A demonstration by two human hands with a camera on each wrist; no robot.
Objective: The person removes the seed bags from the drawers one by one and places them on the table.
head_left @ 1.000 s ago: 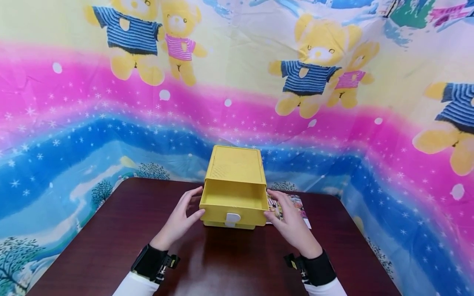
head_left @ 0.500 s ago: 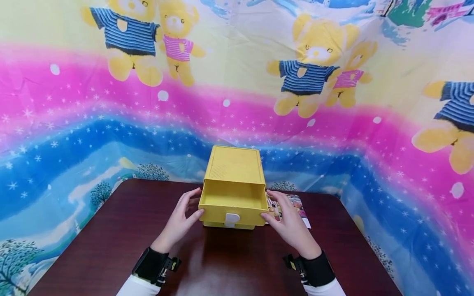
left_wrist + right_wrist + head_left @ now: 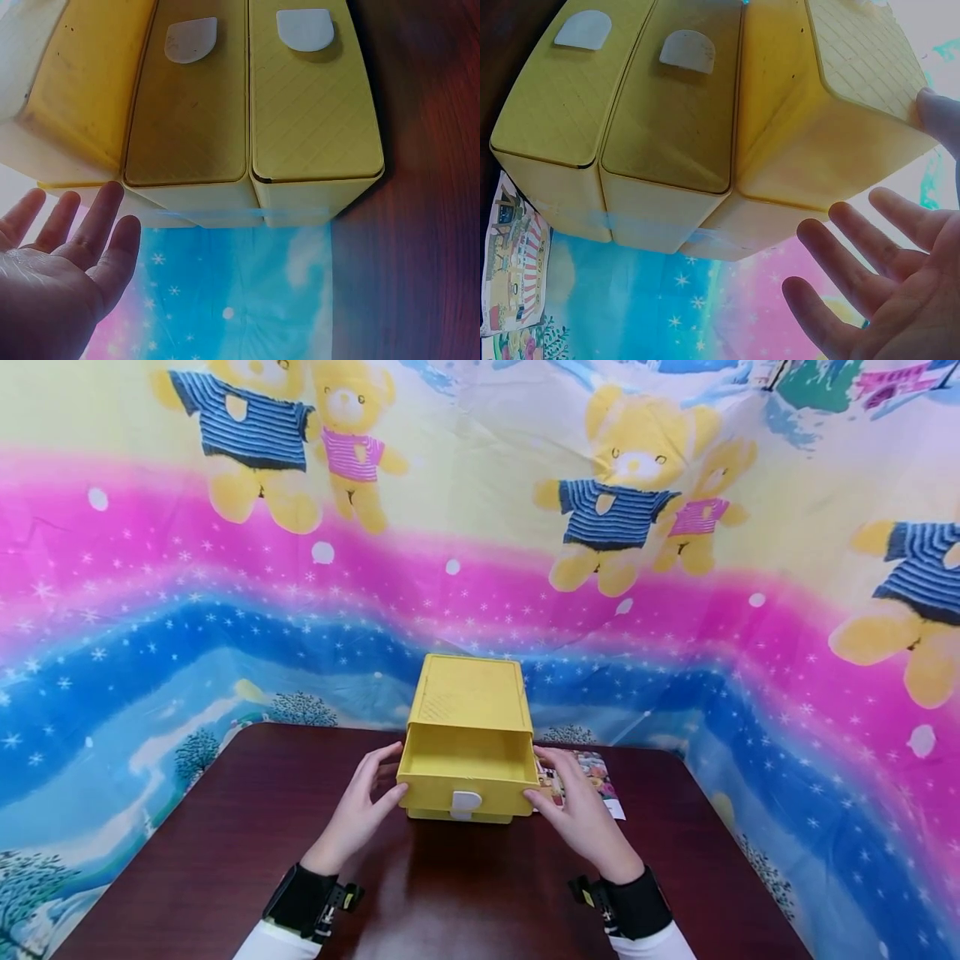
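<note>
A yellow plastic drawer unit [image 3: 472, 689] stands on the table, its top drawer [image 3: 431, 792] pulled partway out and bare inside where it shows. White half-round handles mark the drawer fronts, as on the lower drawer [image 3: 311, 105]. At the pulled drawer's left front corner is my left hand [image 3: 348, 818], thumb at the front and fingers spread along the side. My right hand [image 3: 588, 814] mirrors it on the right. In the right wrist view its thumb [image 3: 936, 112] touches the drawer front's edge, while the other fingers extend loosely beside the unit.
A colourful printed sheet [image 3: 596, 777] lies right of the unit, partly behind my right hand. The dark wood table [image 3: 247, 827] ends at a bear-print cloth [image 3: 480, 585] hanging behind and around it. Both wrists wear black camera straps [image 3: 637, 902].
The head view has turned slightly right, so everything sits a little further left. My right thumb has slid slightly inward over the drawer front. The drawer stays pulled out the same amount.
</note>
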